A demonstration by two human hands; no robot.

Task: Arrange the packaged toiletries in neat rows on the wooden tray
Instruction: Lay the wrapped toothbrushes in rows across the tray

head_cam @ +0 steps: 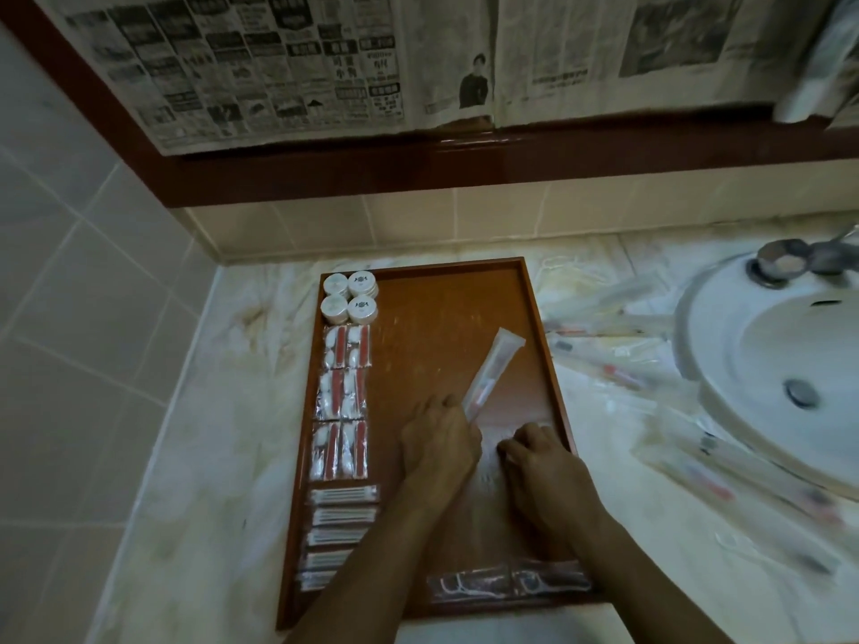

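A wooden tray (446, 299) lies on the marble counter. Down its left side run several round white soap packs (349, 297), red-and-white sachets (345, 402) and cotton-swab packets (341, 515). Two clear packets (506, 583) lie along the tray's near edge. My left hand (439, 441) grips a long clear toothbrush packet (492, 369) that slants up to the right above the tray's middle. My right hand (539, 457) sits just right of it with curled fingers on clear wrapped packets on the tray floor; whether it grips them is not plain.
Many loose wrapped toothbrushes (623, 364) are strewn over the counter between the tray and the white sink (762, 364) at right. A tap (790, 262) stands behind the sink. A newspaper-covered mirror frame (418, 174) and tiled walls close off the back and left.
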